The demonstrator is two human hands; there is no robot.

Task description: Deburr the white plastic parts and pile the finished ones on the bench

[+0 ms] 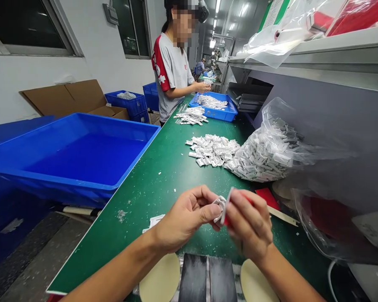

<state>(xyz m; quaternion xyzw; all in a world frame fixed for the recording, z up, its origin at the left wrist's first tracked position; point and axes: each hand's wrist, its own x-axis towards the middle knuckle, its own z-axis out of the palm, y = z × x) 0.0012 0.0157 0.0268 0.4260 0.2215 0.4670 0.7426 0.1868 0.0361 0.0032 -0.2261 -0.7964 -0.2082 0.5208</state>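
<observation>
Between the thumb and fingers of my left hand (189, 214) is a small white plastic part (219, 204). My right hand (252, 222) is closed round a red piece with a flat pale-grey edge (227, 205); the motion blurs it and I cannot make out its kind. Its grey edge is held up against the white part, or very close to it. Both hands are above the green table (138, 205). A few white parts (153, 221) lie behind my left wrist. Farther off, a pile of white parts (212, 150) spreads beside a clear plastic bag (267, 153) full of them.
A large blue bin (119, 184) stands along the table's left edge. Across the table a co-worker (179, 71) handles parts by a blue tray (220, 114) and another pile (191, 115). A shelf (334, 63) overhangs the right side. Below my hands are black plates (208, 279) and cream discs (160, 279).
</observation>
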